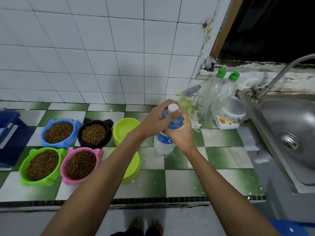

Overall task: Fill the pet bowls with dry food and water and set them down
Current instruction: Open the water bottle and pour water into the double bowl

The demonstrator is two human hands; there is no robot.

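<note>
Clear plastic is what both hands are clamped on: the water bottle [164, 143] stands upright on the tabletop, toward its back edge, just right of the lime bowls. The right hand [179, 132] wraps the shoulder and neck from the sink side; the left hand [159, 116] curls around the neck just under the white cap [173, 107], thumb and fingers closing toward it. Both forearms reach in from the front edge and meet at the bottle, wrists slightly bent down.

The main risk, as I judge it, is the squeeze. A thin bottle gripped this hard at the shoulder could spurt water over the tabletop once the cap comes loose, or tip if the twist pulls it sideways. Whether the cap is already loosened cannot be told from here.

Close on the left sit two lime bowls, the far lime bowl [126, 129] and the near lime bowl [132, 165], the latter half hidden by the left forearm. Four bowls of dry food [58, 133] stand beyond them toward the left edge; a spill could wet the kibble.
</note>
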